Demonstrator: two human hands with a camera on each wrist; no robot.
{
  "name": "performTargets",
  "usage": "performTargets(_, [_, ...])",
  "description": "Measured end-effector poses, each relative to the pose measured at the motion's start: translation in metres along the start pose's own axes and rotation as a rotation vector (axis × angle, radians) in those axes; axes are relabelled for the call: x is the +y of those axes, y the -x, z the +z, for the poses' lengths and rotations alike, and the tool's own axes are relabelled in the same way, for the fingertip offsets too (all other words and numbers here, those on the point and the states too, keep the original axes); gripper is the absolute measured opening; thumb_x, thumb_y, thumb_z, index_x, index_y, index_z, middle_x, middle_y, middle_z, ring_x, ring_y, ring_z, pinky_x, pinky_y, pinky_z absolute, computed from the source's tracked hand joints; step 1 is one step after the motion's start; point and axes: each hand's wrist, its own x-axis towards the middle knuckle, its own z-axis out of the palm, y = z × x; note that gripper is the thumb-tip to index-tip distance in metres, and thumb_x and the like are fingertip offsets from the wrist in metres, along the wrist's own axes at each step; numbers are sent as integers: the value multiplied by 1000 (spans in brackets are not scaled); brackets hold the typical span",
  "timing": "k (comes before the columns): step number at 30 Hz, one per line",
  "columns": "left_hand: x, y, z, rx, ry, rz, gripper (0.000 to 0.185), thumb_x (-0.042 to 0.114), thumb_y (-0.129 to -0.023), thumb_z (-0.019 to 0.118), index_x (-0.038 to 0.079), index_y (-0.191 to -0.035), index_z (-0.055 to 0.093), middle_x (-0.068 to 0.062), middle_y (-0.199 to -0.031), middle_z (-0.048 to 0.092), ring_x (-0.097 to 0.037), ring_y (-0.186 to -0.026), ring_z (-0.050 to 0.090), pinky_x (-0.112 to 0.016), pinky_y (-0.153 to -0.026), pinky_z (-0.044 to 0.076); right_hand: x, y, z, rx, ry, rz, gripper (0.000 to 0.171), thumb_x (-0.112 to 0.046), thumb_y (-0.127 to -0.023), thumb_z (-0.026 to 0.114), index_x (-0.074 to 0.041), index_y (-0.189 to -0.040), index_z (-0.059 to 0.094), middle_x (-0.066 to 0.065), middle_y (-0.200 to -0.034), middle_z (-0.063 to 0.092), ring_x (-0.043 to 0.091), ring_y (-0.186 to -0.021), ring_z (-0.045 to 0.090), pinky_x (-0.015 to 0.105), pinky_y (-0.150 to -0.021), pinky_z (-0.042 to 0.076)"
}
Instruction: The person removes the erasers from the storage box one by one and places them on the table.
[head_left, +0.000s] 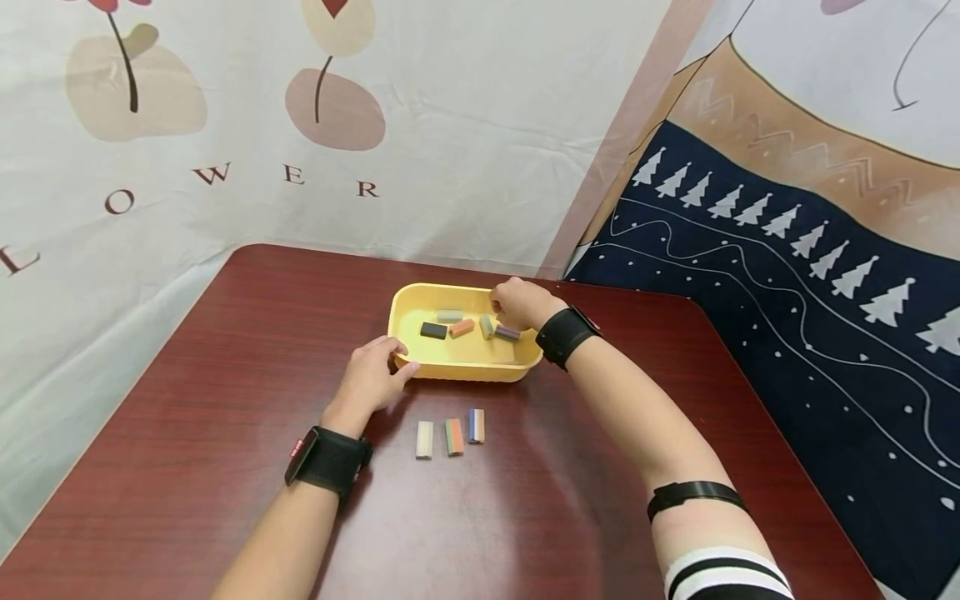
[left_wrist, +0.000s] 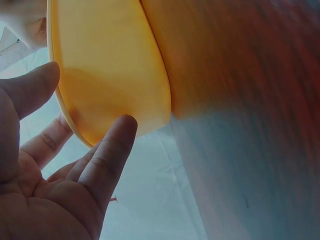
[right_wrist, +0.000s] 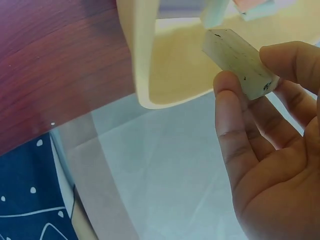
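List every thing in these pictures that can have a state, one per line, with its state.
Yellow tray: upright on the table, blocks inside.
Left hand: fingers touching the tray's near corner.
Right hand: pinching a pale green block over the tray.
Three blocks: lying side by side outside the tray.

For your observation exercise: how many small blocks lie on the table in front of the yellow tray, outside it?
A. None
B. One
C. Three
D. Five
C: the head view shows a white block, an orange-and-green block and a blue-and-tan block in a row on the table, just in front of the yellow tray.
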Motion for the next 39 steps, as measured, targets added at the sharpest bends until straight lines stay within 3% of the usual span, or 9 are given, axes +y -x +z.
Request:
performTargets(8, [0, 0, 0, -6, 6, -6, 30, 25, -91, 69, 1, -108, 62, -13, -109, 61, -32, -93, 53, -44, -83, 45, -6, 16, -6, 44, -23, -40, 9, 1, -85, 57, -7, -85, 61, 5, -76, 53, 19, -67, 49, 28, -59, 39])
performTargets(25, [-1, 2, 1, -18, 8, -10, 31, 25, -91, 69, 1, -109, 62, -14, -110, 60, -33, -95, 52, -45, -84, 44, -27, 61, -7, 151, -65, -195, 10, 1, -88, 52, -4, -90, 60, 3, -76, 50, 15, -61, 46, 24, -55, 39])
performTargets(31, [1, 3, 1, -20, 7, -15, 29, 25, -91, 69, 2, -108, 62, -12, -107, 60, -31, -92, 53, -44, -82, 45, -31, 77, -4, 158, -89, -272, 7, -2, -88, 60, -3, -95, 61, 5, -85, 56, 14, -67, 49, 24, -60, 43])
performTargets(39, [2, 3, 0, -12, 11, -6, 29, 24, -91, 69, 1, -108, 62, -14, -108, 60, -32, -93, 53, -45, -83, 44, -36, 96, 2, 128, -166, -368, 10, -10, -88, 71, -8, -90, 61, -1, -79, 55, 13, -71, 51, 23, -66, 47])
